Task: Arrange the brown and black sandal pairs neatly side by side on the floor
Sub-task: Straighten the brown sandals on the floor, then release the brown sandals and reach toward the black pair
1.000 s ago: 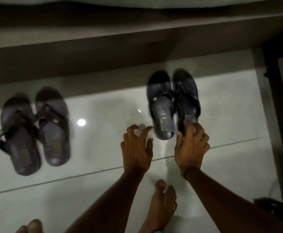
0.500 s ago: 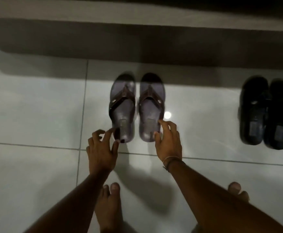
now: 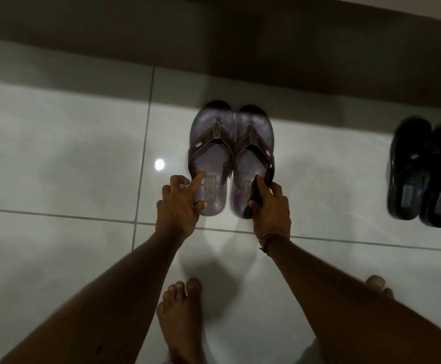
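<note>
The brown sandal pair lies in the middle of the tiled floor, toes pointing away from me. My left hand grips the heel of the left brown sandal, forefinger on its footbed and thumb at the heel edge. My right hand holds the heel and outer side of the right brown sandal. The two sandals touch along their inner edges. The black sandal pair lies side by side at the right, apart from the brown pair by a wide gap.
A dark low ledge or step runs across the far side, just beyond the sandal toes. My bare feet stand on the glossy white tiles below the hands. A light glare spot shows left of the brown pair.
A second ago my hands were at the black pair; they then moved to the brown pair. Now both hands have closed on the brown sandals' heels, and the two sandals lie closer together.
</note>
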